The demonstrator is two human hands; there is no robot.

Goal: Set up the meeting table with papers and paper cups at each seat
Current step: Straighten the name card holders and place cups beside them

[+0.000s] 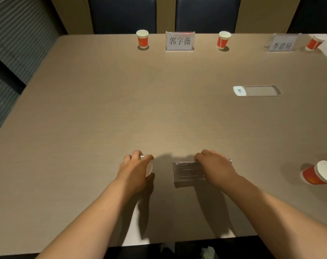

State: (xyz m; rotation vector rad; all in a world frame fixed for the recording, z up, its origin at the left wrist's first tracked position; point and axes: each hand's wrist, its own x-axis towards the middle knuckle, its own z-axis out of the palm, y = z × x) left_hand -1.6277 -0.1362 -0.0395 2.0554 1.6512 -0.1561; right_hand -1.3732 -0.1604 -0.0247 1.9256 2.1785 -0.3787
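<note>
Gripping a paper cup (149, 168) from above, your left hand (134, 170) wraps its fingers over the rim, and the cup stands on the desk (103, 109) near the edge closest to you. Only a sliver of its white rim and a bit of red side show past your hand. Just to its right, your right hand (214, 166) is closed over the top edge of a clear acrylic name-card holder (187, 172), seen from its back, which rests on the desk a little apart from the cup.

Further right, close to the frame edge, a second red-and-white paper cup (317, 173) sits on the desk; the wide lens makes it look tilted. Out in the middle right of the desk lies a flush power socket panel (257, 90) with a white outlet at its left end.

Along the far edge you have three more cups: one (142, 39) left of a name card (180, 41) printed with dark characters, one (223, 40) right of it, and one (314, 43) beside a second name card (282, 43) at the far right. Behind them stand dark chair backs (207, 14).
</note>
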